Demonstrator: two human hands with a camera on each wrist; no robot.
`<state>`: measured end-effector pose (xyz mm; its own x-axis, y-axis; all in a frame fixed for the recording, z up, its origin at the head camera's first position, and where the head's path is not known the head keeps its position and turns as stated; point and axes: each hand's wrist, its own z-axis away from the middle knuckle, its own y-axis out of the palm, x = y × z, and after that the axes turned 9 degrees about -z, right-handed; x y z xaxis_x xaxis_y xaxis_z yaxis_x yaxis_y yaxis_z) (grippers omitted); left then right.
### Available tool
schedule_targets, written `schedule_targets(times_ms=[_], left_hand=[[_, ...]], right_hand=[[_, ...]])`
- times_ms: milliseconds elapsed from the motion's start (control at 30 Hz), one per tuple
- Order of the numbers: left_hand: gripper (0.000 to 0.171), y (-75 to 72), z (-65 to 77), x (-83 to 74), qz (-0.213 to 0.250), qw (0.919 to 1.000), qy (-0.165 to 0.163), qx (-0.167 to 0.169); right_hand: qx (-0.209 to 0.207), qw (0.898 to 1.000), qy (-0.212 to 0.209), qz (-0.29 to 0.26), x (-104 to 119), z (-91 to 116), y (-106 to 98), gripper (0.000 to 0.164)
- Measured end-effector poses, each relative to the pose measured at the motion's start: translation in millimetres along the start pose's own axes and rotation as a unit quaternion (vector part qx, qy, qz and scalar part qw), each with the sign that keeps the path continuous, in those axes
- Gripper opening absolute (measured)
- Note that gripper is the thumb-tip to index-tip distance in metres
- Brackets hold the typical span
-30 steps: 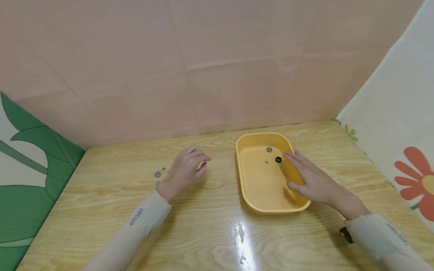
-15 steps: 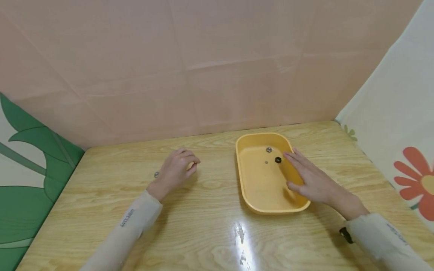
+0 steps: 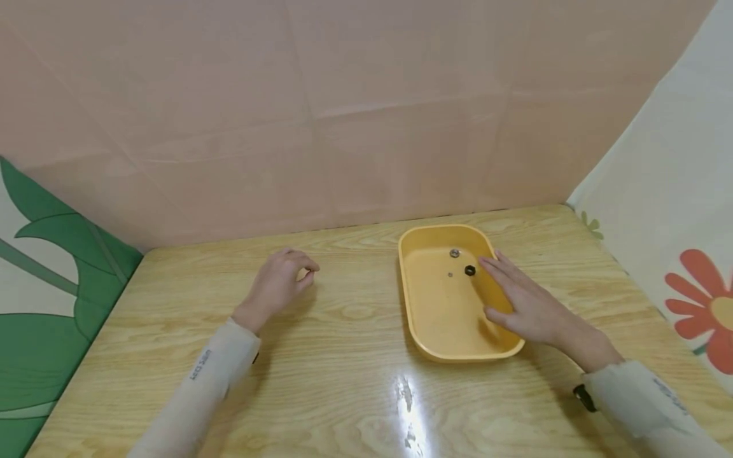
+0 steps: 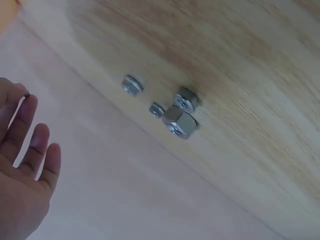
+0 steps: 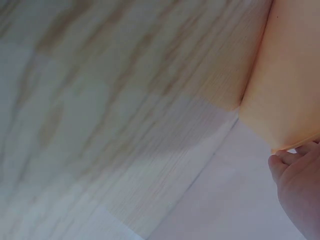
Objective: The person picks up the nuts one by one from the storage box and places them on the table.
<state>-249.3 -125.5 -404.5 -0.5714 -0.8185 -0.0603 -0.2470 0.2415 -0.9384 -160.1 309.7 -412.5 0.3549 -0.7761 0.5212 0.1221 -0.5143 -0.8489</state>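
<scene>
My left hand (image 3: 277,283) is over the table on the left. Thumb and index finger pinch a tiny dark nut (image 4: 27,94), of which only an edge shows in the left wrist view. Several silver nuts lie near this hand, among them a flanged nut (image 4: 132,85) and a large hex nut (image 4: 180,123); in the head view the hand and arm hide them. My right hand (image 3: 529,308) rests at the right rim of a yellow tray (image 3: 408,305), fingers straight. The tray holds a silver nut (image 3: 455,253), a black nut (image 3: 470,270) and a tiny nut (image 3: 450,275).
The wooden table (image 3: 343,381) meets a pinkish cloth backdrop (image 3: 309,159) at its far edge. A patterned cloth with a red flower (image 3: 707,305) hangs on the right, and one with green leaves (image 3: 46,356) on the left.
My left hand has moved leftward, its finger and thumb still pinched, and now covers the loose nuts in the head view. The right hand and tray have stayed put.
</scene>
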Motion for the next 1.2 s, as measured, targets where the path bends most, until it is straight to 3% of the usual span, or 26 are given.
schedule_targets(times_ms=[133,267,700,1200], left_hand=[[0.011,-2.8,-0.6,5.6,0.025,0.9987,-0.043,0.014],[0.011,-5.2,-0.8,8.7,0.037,0.9974,-0.056,0.026],[0.006,4.4,11.3,13.8,0.009,0.9954,-0.004,0.095],[0.008,11.9,13.0,13.2,-0.004,0.9936,0.006,0.112]], right_hand=[[0.003,1.000,0.007,0.002,-0.7,-0.1,1.1,0.085],[0.006,1.000,0.010,-0.002,-1.2,0.3,0.8,0.085],[0.005,1.000,0.014,-0.005,-2.2,0.4,-0.5,0.085],[-0.007,1.000,0.004,-0.003,-4.5,0.6,1.1,0.084]])
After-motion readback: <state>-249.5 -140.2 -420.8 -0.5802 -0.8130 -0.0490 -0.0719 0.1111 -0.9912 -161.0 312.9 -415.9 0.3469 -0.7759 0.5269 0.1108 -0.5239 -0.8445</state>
